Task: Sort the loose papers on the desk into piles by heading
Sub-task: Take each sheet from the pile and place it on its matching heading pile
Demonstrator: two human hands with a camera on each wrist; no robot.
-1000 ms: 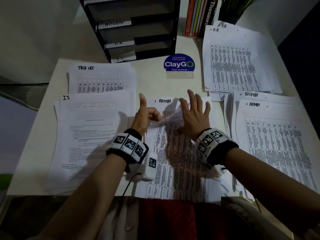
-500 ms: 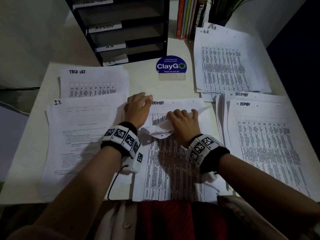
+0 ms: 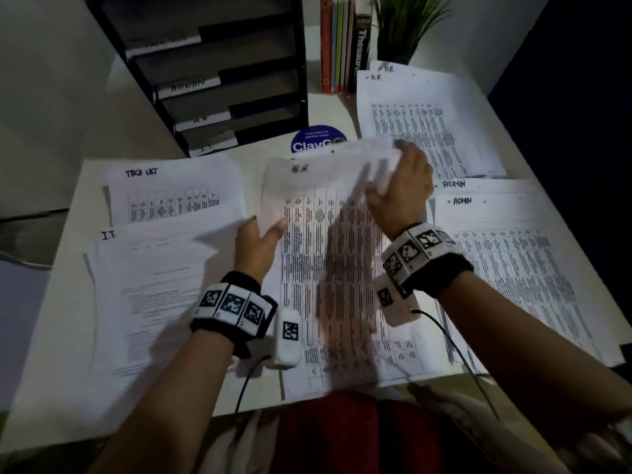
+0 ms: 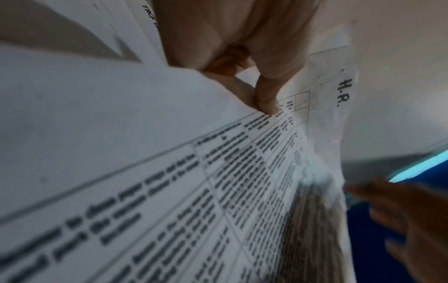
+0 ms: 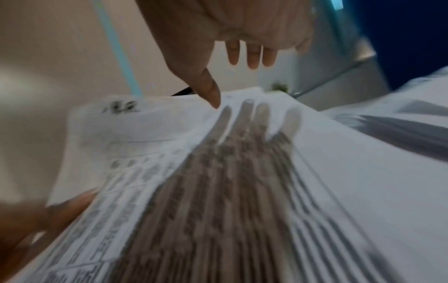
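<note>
The table carries headed piles; the H.R. pile lies beyond the right hand. The lifted H.R. sheet runs lengthwise away from the person, heading at the far end. The left hand pinches its left edge, and the right hand's fingers are spread apart, flat near its top corner; carry it level to the H.R. pile and square the edges.

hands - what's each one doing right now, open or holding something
Left hand: pinches the left edge of the H.R. sheet.
Right hand: open, fingers straight above the same sheet, holding nothing.
</note>
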